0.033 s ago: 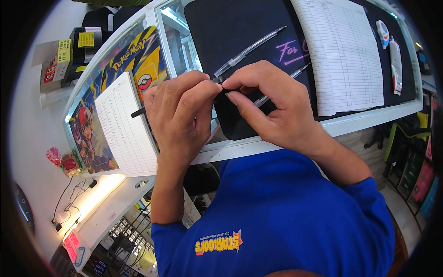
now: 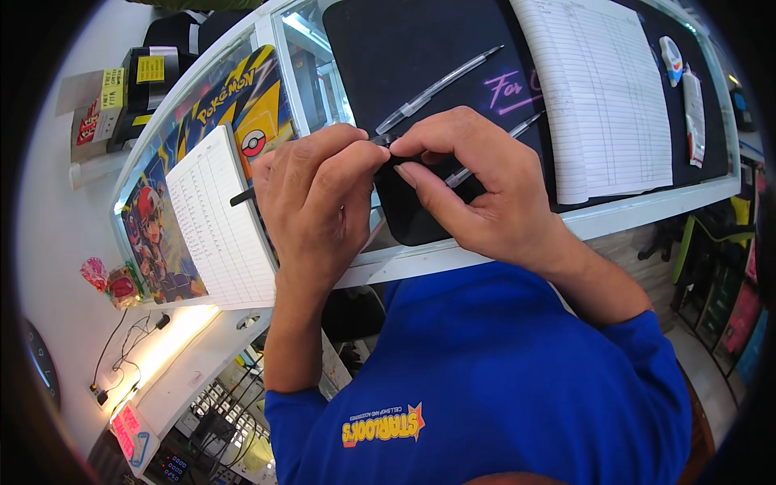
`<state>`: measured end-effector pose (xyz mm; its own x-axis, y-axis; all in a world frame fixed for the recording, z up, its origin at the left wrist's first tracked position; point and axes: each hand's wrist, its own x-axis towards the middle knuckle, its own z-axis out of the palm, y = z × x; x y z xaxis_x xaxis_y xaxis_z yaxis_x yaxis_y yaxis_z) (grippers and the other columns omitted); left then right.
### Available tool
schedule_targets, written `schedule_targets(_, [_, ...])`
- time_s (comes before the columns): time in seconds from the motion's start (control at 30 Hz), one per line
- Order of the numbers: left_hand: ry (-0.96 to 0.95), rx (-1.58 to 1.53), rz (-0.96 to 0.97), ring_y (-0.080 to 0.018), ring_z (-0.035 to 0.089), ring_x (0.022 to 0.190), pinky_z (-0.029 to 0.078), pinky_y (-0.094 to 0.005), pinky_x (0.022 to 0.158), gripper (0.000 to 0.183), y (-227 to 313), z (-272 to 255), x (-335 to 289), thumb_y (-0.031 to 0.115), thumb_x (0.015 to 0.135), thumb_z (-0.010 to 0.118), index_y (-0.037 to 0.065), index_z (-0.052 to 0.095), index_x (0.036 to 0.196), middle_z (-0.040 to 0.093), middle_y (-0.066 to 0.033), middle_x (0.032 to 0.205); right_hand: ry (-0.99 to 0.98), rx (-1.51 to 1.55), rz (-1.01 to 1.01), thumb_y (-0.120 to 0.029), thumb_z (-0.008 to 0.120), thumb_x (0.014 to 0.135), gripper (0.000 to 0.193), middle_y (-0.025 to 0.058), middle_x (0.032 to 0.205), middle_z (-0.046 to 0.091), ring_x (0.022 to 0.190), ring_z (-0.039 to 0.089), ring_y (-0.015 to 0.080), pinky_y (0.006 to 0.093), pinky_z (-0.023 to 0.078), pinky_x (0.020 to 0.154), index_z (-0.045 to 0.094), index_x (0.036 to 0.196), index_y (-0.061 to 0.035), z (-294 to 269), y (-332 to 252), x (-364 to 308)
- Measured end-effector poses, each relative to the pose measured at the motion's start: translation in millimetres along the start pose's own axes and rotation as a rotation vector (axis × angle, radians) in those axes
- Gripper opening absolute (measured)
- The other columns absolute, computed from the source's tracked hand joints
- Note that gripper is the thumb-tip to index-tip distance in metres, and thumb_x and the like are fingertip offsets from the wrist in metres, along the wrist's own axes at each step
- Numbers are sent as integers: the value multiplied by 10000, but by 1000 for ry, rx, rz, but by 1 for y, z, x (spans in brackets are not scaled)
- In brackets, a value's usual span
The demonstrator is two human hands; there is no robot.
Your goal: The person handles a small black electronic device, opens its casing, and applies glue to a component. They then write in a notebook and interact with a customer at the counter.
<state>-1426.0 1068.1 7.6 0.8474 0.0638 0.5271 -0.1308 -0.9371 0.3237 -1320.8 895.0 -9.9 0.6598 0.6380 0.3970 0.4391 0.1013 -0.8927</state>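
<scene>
Both hands meet over the near left edge of a black mat. With fingers curled, my left hand (image 2: 315, 198) grips a small dark piece (image 2: 381, 140) that shows at its fingertips. A slim black end (image 2: 242, 197) sticks out at the far side of that hand; whether it belongs to the same piece I cannot tell. My right hand (image 2: 493, 190) pinches at the dark piece, its index fingertip touching it and its thumb just below. Most of the piece is hidden by fingers. A clear pen (image 2: 436, 90) lies behind the hands, and another pen (image 2: 525, 125) is partly covered by my right hand.
The black mat (image 2: 420, 40) lies on a white-framed glass counter (image 2: 647, 202). An open ruled notebook (image 2: 602, 105) rests on it, with a correction tape (image 2: 671, 61) and white tube (image 2: 693, 117) to the right. Leftward, a written pad (image 2: 218, 218) covers part of a colourful mat (image 2: 149, 234).
</scene>
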Motion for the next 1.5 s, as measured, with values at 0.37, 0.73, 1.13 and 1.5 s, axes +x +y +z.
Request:
schedule_targets(0.37, [1,9,10,-170,635,881,388,-357,834,284,-2,2,2,47,842,772,203,691,1065,689,31,1039,-30,-10,-7,-2,753,847,183,96,912,686,849,680,269,349,556,749,690,1014,-43,-1,3,6])
schedule_targets(0.73, [-8,-5,-11,-171,650,912,390,-353,849,294,-3,2,3,44,847,771,204,688,1080,695,20,1054,-25,81,127,-5,755,893,166,88,982,679,843,699,182,286,588,752,687,1044,-13,-6,4,6])
schedule_targets(1.13, [61,-1,8,-143,662,885,392,-325,850,260,-7,6,-1,53,818,801,196,720,1020,736,19,1048,-8,87,144,-13,738,913,168,107,963,706,845,721,201,288,579,727,718,1079,-9,-6,6,9])
schedule_targets(1.5, [78,-24,21,-151,667,881,390,-325,842,255,-8,7,1,56,813,808,188,716,1011,738,24,1048,-339,-346,-216,-19,771,868,197,99,960,740,853,730,245,324,577,722,754,1064,-19,-35,-1,48])
